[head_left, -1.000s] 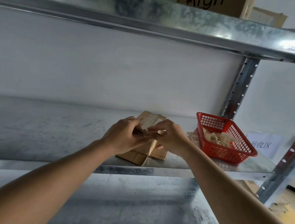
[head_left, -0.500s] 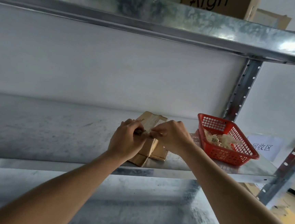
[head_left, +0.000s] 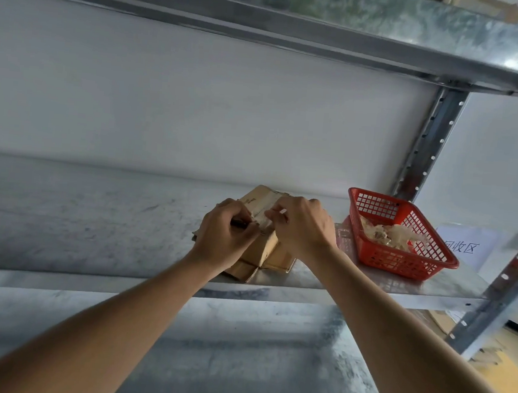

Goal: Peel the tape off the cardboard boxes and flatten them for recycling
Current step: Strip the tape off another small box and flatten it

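Here, cardboard box (head_left: 261, 249): small and brown, just right of the frame's centre, on the middle metal shelf (head_left: 93, 219), standing partly collapsed with its lower flaps splayed flat on the metal.
Tape (head_left: 260, 217): a pale strip on the box's upper face, caught between the two hands.
Left hand (head_left: 224, 235): fingers curled onto the box's top left edge, gripping it; the fingertips meet the tape.
Right hand (head_left: 303, 227): fingers bent, thumb and forefinger pinching the tape end at the box's top.
Red plastic basket (head_left: 402, 259): right of the box on the same shelf, near but apart from it, holding a heap of pale crumpled tape scraps (head_left: 392, 234).
Paper sign (head_left: 464, 247): white sheet with printed characters, behind the basket at right.
Upright post (head_left: 428, 142): perforated metal, upper right.
Upper shelf (head_left: 267, 18): across the frame's top.
Lower shelf (head_left: 207, 348): beneath both forearms.
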### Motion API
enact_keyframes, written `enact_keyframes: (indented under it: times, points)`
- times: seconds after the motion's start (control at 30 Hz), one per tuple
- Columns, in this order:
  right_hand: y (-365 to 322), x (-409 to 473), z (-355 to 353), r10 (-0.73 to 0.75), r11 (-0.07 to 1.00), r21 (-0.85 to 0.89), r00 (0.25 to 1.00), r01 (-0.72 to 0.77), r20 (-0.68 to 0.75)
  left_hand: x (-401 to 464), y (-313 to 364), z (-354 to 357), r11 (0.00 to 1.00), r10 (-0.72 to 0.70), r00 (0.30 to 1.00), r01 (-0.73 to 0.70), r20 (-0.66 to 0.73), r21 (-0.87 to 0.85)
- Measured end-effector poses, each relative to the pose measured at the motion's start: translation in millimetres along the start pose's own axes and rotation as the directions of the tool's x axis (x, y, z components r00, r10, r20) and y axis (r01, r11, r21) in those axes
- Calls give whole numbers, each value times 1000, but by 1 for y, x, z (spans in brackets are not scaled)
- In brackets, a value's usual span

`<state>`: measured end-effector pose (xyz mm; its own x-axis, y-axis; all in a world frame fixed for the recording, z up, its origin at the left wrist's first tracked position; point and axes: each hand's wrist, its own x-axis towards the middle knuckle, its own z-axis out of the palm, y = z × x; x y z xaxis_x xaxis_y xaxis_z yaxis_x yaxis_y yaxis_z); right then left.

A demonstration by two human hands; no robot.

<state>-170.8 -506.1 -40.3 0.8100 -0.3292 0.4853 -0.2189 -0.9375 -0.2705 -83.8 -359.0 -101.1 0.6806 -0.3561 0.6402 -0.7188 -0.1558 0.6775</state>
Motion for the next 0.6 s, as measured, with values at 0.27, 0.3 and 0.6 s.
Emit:
enact_keyframes:
  times: [0.27,0.3,0.6]
  points:
    - [13,16,5,217,964,171,974,-203,-70,-1,8,-7,995,33,998,-27,62,-98]
    - [17,18,4,224,956,206,973,-210,-48,-2,9,-7,994,36,997,-28,71,-106]
    - [24,30,-2,301,818,544,945,-186,-130,16,6,-22,968,110,958,-164,264,191]
